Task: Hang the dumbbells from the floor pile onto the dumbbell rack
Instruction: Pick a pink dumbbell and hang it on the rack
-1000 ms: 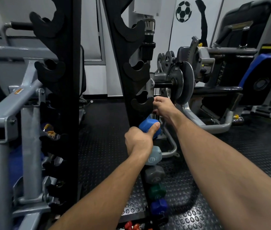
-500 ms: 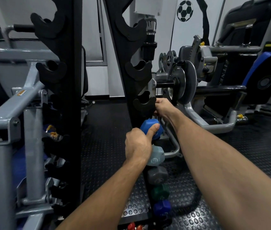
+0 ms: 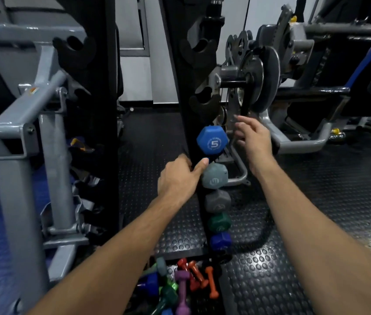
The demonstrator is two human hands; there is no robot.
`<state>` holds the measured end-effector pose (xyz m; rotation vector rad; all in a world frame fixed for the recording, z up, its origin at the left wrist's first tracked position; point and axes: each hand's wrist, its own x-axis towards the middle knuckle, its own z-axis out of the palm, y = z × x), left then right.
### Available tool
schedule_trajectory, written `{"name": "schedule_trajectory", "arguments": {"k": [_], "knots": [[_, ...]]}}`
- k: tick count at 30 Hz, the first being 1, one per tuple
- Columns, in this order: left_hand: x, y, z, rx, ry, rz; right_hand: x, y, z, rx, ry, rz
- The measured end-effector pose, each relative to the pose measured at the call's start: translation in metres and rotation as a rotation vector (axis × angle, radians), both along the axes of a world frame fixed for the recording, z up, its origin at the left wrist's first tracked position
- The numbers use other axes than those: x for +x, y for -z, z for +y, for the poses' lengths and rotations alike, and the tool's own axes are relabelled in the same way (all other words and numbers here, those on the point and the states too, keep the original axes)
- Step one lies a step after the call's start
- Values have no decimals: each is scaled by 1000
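Note:
A blue "5" dumbbell point(image 3: 212, 140) hangs on the black upright rack point(image 3: 189, 92), topmost of a column above a grey-blue point(image 3: 215, 176), a grey point(image 3: 217, 200), a green point(image 3: 219, 222) and a dark blue dumbbell point(image 3: 220, 241). My left hand point(image 3: 178, 176) sits just below and left of the blue one, fingers curled, thumb tip near its lower edge, holding nothing. My right hand point(image 3: 251, 137) hovers to its right, fingers apart and empty. The floor pile point(image 3: 180, 285) of small dumbbells lies at the bottom centre: orange, purple, green and blue.
Empty black rack hooks point(image 3: 205, 105) sit above the blue dumbbell. A second black upright point(image 3: 95, 87) and a grey machine frame point(image 3: 27, 137) stand on the left. A plate-loaded machine point(image 3: 259, 78) stands behind right. Black studded rubber flooring point(image 3: 316, 212) spreads to the right.
Both hands have let go of the blue dumbbell, which now hangs on the rack. The left hand dropped below it, the right pulled back with its fingers apart. The view tilted down, showing the floor pile.

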<state>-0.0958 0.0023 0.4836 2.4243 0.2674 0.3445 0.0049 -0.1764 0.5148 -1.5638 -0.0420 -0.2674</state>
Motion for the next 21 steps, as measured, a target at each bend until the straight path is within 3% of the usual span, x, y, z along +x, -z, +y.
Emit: {"name": "schedule_trajectory", "arguments": {"k": [4,10,15,21], "knots": [[-29,52,28,-52,21,82,-55,71,-13,78,201,29],[-68,153,54,-45,58,367,-137,218,-4,81,368,285],[-86,239,57,-39,130,590,-193,332,16,106,337,562],[-75,333,52,37,232,670,-217,441,32,81,220,825]]}}
